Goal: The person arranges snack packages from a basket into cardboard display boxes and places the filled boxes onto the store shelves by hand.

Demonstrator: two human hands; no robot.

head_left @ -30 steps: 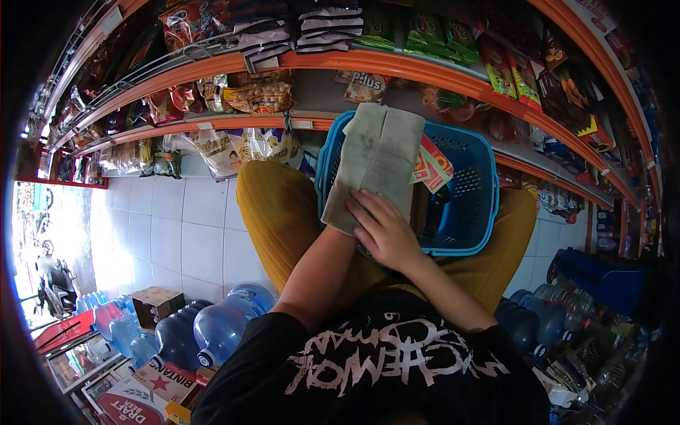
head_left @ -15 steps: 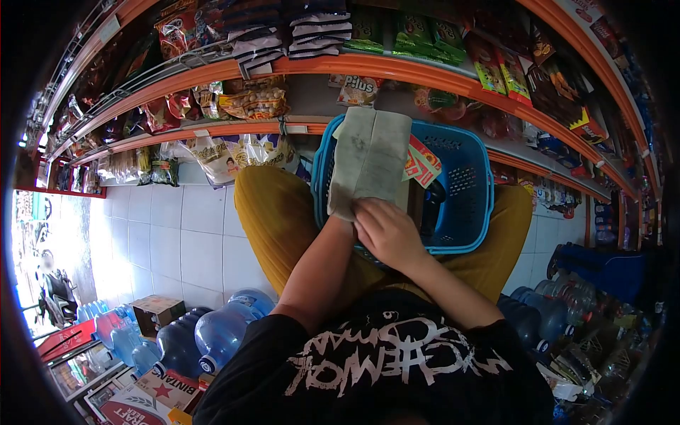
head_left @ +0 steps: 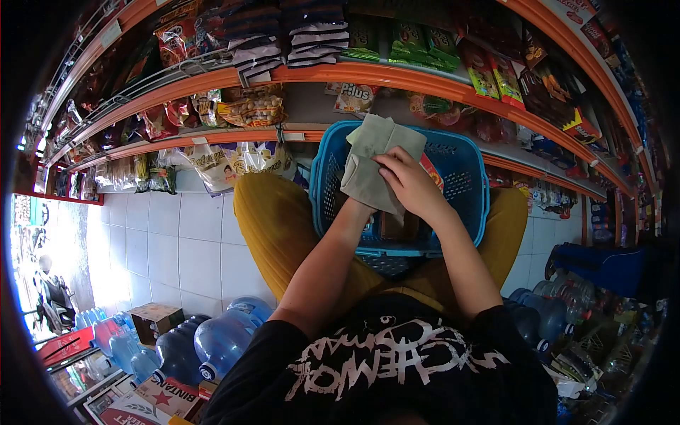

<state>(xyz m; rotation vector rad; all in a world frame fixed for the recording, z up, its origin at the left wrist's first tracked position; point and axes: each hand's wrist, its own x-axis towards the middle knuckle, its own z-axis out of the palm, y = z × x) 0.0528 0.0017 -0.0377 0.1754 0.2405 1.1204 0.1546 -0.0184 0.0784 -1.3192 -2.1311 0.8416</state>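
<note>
Grey cloth [head_left: 365,150] under right fingers [head_left: 395,164], above blue basket [head_left: 464,190].

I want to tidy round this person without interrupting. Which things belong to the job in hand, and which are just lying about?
Seemingly in use:
creased, folded grey cloth
blue rectangular plastic basket

Seemingly lying about:
large round translucent blue plastic bottle
small brown cardboard box
red-and-white cardboard carton

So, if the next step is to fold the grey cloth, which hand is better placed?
Probably the right hand: it is on top of the grey cloth, fingers touching it, while the left hand is mostly covered by it.
</note>
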